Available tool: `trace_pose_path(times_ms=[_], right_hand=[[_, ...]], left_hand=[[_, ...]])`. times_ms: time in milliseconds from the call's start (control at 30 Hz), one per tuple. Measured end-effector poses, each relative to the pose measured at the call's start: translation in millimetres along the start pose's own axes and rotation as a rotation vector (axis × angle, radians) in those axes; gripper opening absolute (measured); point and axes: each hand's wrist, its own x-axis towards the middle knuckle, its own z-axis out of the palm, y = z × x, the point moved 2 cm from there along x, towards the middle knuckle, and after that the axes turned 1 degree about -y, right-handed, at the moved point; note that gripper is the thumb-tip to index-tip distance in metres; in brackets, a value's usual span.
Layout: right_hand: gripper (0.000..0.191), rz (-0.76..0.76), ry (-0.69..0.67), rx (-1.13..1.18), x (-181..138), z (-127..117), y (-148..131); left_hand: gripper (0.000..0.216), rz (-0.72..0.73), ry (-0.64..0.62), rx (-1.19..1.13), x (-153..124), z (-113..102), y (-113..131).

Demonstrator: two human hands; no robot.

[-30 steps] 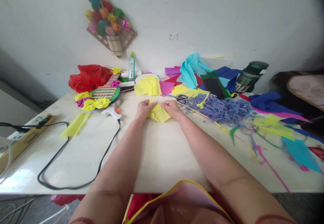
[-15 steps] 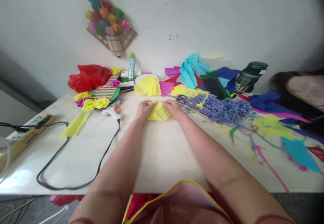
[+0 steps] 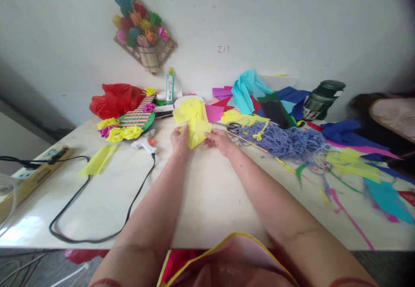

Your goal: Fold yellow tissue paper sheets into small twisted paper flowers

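Observation:
A folded piece of yellow tissue paper (image 3: 198,131) is lifted off the pale table (image 3: 207,200) between my two hands. My left hand (image 3: 180,139) pinches its left lower edge, fingers closed on the paper. My right hand (image 3: 220,140) holds its right edge with fingertips closed on it. More yellow tissue sheets (image 3: 189,110) lie just behind, and scissors (image 3: 232,126) rest right of my right hand.
A white glue gun (image 3: 143,144) with a black cord (image 3: 97,218) lies left of my hands. A power strip (image 3: 35,170) sits at the far left. Purple yarn (image 3: 285,138), a phone (image 3: 275,113), a green jar (image 3: 319,100) and coloured paper scraps crowd the right.
The yellow paper was pressed flat on the table under both hands; now it is raised upright, and both hands have shifted slightly away from me.

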Motion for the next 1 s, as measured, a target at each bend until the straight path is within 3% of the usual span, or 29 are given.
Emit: trace_pose_path(times_ms=[200,367,667,1000], right_hand=[[0.024,-0.04,0.135,-0.076,3.5,2.4,4.4],[0.018,-0.062,0.25,-0.13,3.9,-6.4,1.3],[0.018,-0.096,0.103,-0.27,1.2,-22.2,-3.9],[0.035,-0.071,0.043,-0.178,2.0,-19.7,-2.7]], left_hand=[[0.035,-0.043,-0.019,-0.03,-3.5,2.1,-1.7],[0.034,-0.097,-0.153,-0.044,-6.1,2.4,4.0],[0.036,-0.224,-0.4,0.03,-7.3,1.9,7.1],[0.035,-0.152,-0.338,0.097,-4.1,2.6,-1.8]])
